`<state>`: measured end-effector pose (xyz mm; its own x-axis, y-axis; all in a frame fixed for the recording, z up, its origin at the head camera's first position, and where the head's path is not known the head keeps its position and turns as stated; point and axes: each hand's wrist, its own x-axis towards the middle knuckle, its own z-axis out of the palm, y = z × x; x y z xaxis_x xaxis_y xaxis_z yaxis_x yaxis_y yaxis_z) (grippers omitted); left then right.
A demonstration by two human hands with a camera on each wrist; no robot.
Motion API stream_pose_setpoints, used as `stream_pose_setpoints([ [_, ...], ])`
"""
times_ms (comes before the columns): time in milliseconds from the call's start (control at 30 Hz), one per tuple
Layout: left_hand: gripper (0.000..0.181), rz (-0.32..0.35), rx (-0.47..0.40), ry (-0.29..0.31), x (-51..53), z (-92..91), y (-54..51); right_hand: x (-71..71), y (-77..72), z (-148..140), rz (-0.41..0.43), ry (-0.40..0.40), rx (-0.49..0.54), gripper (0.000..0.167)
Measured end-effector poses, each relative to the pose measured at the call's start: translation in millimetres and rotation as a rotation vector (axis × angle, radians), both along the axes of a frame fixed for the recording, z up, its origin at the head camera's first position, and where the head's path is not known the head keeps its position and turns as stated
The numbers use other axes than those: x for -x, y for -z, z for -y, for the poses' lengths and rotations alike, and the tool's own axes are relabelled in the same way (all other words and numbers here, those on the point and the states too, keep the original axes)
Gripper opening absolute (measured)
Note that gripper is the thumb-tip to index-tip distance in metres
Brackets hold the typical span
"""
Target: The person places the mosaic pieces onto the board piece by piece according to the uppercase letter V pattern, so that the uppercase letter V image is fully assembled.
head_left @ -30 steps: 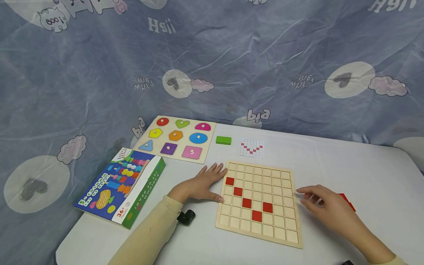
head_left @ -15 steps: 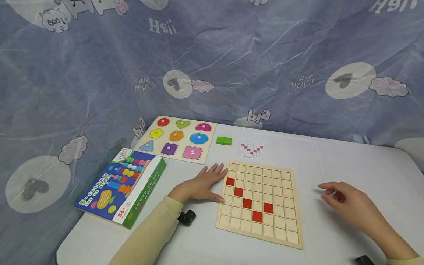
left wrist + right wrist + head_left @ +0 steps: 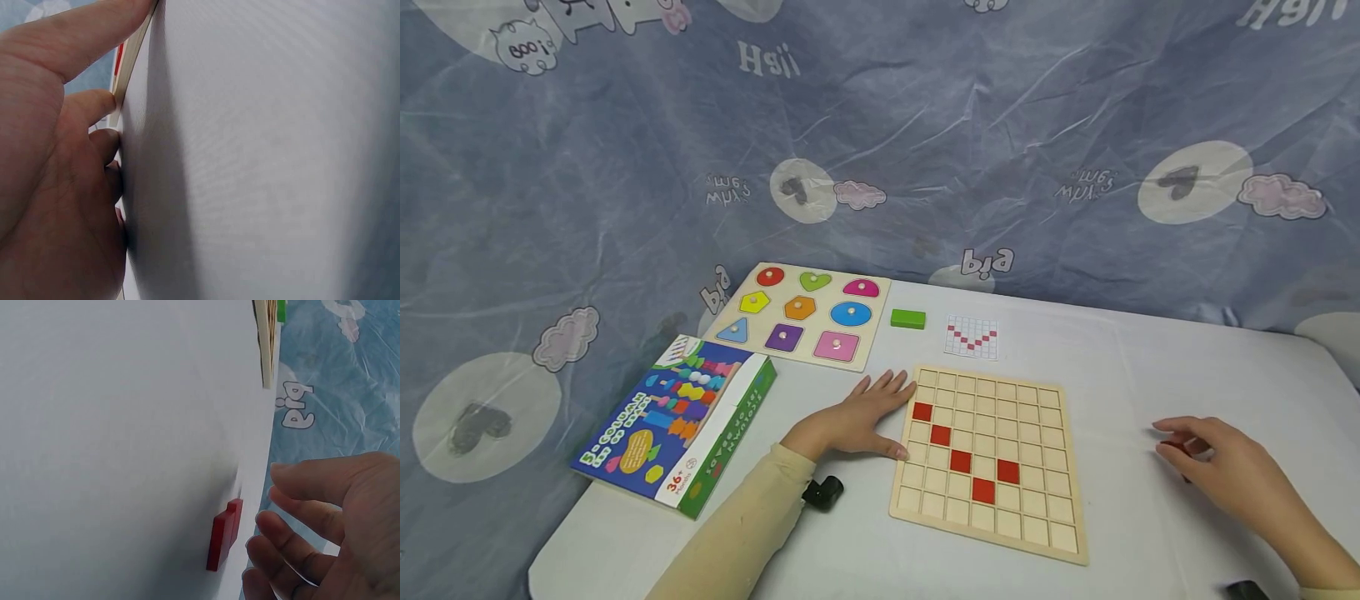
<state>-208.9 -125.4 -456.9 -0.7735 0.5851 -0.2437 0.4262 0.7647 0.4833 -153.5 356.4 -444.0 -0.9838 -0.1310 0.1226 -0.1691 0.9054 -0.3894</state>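
Observation:
My left hand (image 3: 859,419) rests on the table with fingers spread, its thumb and fingertips touching the left edge of a wooden grid board (image 3: 1011,410). Several red square tiles (image 3: 961,461) lie in the board's cells, one to a cell, in a slanting line plus one off to its right. To the right of the board hovers my right hand (image 3: 1228,467), fingers loosely bent and holding nothing. Beneath it, loose red tiles (image 3: 222,537) lie on the table, apart from the fingertips in the right wrist view. In the head view the hand mostly hides them.
Behind the board lie a pattern card (image 3: 972,337) and a green block (image 3: 907,319). A knobbed shape puzzle (image 3: 820,360) is at the back left, partly overlapped by a blue and green bead-set box (image 3: 700,425). A patterned cloth (image 3: 962,150) hangs behind the table.
My right hand has moved right, away from the board's edge to over the loose red tiles. The left hand, the board and its tiles stay as they were.

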Motion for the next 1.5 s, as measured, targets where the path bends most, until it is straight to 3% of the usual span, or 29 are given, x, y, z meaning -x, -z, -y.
stream_pose_setpoints([
  [367,0.107,-0.001,-0.001,0.003,-0.3,0.0,1.9,5.6,3.4,-12.1,0.131,0.081,-0.052,0.040],
  [667,0.108,-0.004,-0.004,0.003,-0.3,0.0,1.9,9.0,0.9,-12.9,0.208,0.094,-0.044,0.044],
  [1233,0.108,-0.001,-0.006,0.002,-0.1,1.0,2.0,7.6,1.5,-11.5,0.186,0.105,-0.015,0.044],
  [1500,0.107,-0.002,-0.012,0.004,0.0,0.9,1.2,6.1,6.9,-11.0,0.120,0.060,-0.012,0.027],
])
